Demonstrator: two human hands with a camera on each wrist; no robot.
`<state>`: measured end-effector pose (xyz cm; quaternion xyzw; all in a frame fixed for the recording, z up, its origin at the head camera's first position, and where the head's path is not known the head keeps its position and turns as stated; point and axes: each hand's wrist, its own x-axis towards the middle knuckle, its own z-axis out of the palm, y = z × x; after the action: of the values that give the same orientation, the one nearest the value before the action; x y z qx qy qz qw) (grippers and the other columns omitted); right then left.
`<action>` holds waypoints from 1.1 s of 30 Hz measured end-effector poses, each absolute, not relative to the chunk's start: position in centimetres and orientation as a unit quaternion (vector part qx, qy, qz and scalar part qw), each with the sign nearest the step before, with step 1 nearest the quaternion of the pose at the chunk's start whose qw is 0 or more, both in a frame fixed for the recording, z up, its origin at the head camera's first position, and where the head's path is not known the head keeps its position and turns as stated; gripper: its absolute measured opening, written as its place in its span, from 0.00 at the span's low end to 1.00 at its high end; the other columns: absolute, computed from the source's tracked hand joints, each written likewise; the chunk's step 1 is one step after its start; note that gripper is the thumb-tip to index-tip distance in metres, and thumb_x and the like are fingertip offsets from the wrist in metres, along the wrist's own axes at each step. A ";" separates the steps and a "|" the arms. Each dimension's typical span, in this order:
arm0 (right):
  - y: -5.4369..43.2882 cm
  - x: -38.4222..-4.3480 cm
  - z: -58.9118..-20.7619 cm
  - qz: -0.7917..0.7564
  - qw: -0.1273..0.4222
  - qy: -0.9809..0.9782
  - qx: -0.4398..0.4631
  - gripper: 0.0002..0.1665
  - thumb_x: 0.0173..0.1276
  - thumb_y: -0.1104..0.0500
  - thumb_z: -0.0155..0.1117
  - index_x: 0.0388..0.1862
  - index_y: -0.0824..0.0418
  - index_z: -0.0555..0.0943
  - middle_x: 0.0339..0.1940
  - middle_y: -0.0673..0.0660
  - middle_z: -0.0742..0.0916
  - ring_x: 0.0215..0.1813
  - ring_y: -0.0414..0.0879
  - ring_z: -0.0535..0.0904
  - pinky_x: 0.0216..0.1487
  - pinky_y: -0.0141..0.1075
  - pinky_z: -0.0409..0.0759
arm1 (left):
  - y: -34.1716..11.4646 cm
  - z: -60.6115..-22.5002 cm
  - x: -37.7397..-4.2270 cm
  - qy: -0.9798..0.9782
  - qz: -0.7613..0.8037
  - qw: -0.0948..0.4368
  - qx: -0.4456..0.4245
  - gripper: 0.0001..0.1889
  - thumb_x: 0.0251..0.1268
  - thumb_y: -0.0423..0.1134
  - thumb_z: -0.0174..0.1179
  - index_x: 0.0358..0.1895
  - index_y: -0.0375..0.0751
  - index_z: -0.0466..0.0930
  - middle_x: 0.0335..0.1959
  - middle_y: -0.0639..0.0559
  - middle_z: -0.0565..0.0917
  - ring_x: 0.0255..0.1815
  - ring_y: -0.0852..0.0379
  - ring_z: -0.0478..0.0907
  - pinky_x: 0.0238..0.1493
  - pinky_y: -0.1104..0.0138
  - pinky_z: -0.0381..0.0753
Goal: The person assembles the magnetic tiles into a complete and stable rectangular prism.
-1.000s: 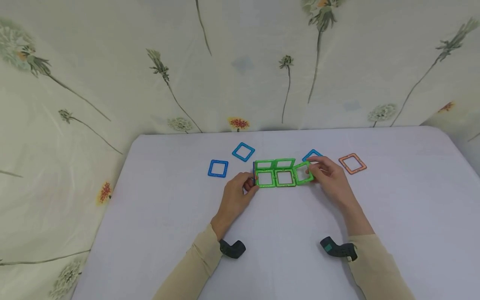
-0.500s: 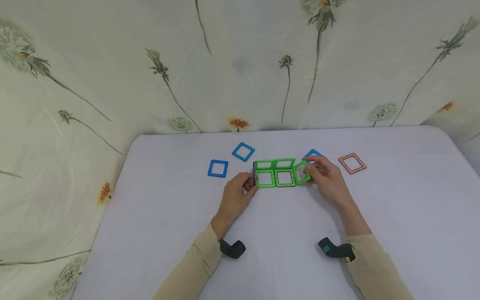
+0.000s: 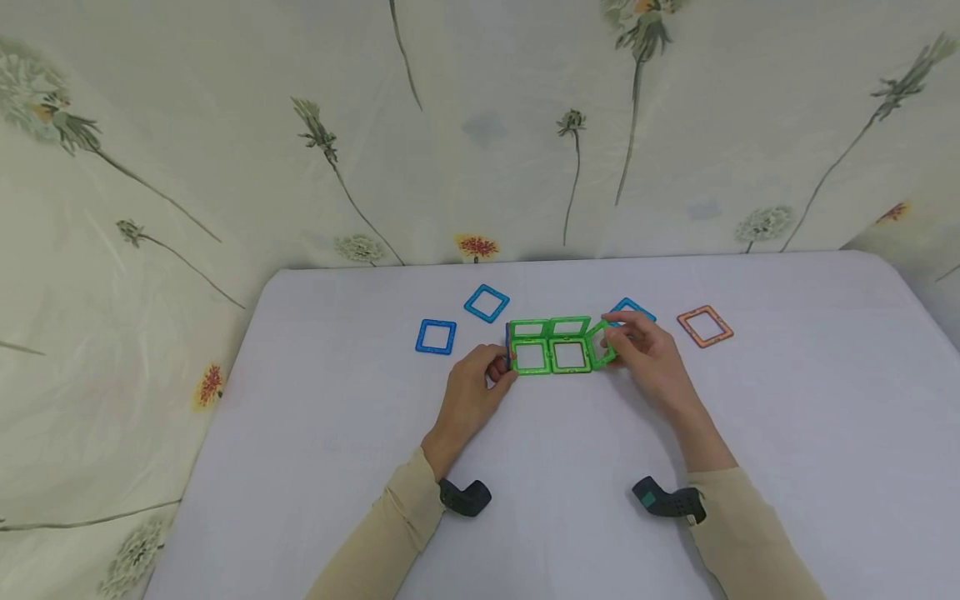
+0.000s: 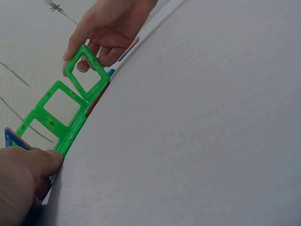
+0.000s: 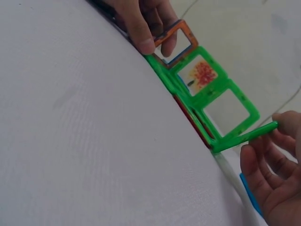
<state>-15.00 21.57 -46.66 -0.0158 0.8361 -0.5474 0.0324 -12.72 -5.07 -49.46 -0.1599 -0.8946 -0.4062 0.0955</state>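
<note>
Two green square magnetic tiles (image 3: pixel 551 357) lie flat side by side, with two more green tiles (image 3: pixel 570 319) standing along their far edge. At the left end, my left hand (image 3: pixel 468 396) grips an upright orange-and-blue tile (image 5: pixel 189 34), thumb beside the green base edge. My right hand (image 3: pixel 656 358) pinches a green tile (image 5: pixel 247 136) by its outer edge. That tile stands raised at the row's right end, its lower edge against the assembly. Beneath the flat tiles on that side a red edge (image 5: pixel 193 120) shows.
Two blue tiles (image 3: pixel 437 351) (image 3: pixel 487 317) lie loose at the back left. Behind my right hand another blue tile (image 3: pixel 626 301) is partly hidden. An orange tile (image 3: pixel 705 342) lies farther right. A flowered cloth (image 3: pixel 480 167) hangs behind the white table (image 3: pixel 562 483).
My right hand has moved slightly left, tipping the green tile from a low slant to steeper against the row's right end. My left hand has kept still on its tile.
</note>
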 end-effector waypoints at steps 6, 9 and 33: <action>21.4 -14.9 -46.6 -0.550 0.028 0.835 -0.021 0.24 0.71 0.44 0.53 0.61 0.52 0.72 0.42 0.61 0.83 0.39 0.37 0.81 0.39 0.30 0.82 | -5.1 -49.6 -12.7 -0.892 -0.410 0.099 -0.163 0.12 0.59 0.37 0.65 0.45 0.44 0.79 0.31 0.56 0.78 0.31 0.63 0.72 0.27 0.76 0.70; 21.4 -14.8 -46.6 -0.561 0.026 0.827 -0.029 0.24 0.71 0.46 0.53 0.61 0.54 0.71 0.42 0.62 0.82 0.38 0.38 0.81 0.39 0.31 0.82 | -5.1 -49.6 -12.7 -0.892 -0.410 0.100 -0.163 0.12 0.59 0.37 0.65 0.45 0.44 0.79 0.31 0.56 0.78 0.31 0.63 0.72 0.27 0.76 0.69; 20.9 -15.0 -46.8 -0.541 0.023 0.841 -0.025 0.24 0.71 0.43 0.52 0.60 0.52 0.72 0.41 0.60 0.83 0.38 0.41 0.81 0.37 0.31 0.82 | -5.0 -49.4 -12.8 -0.895 -0.409 0.091 -0.156 0.12 0.59 0.37 0.65 0.46 0.45 0.79 0.32 0.56 0.78 0.31 0.64 0.72 0.29 0.77 0.70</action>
<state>-14.97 20.88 -46.81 -0.0249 0.8405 -0.5407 0.0234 -12.77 -5.00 -49.45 -0.1560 -0.8947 -0.4087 0.0906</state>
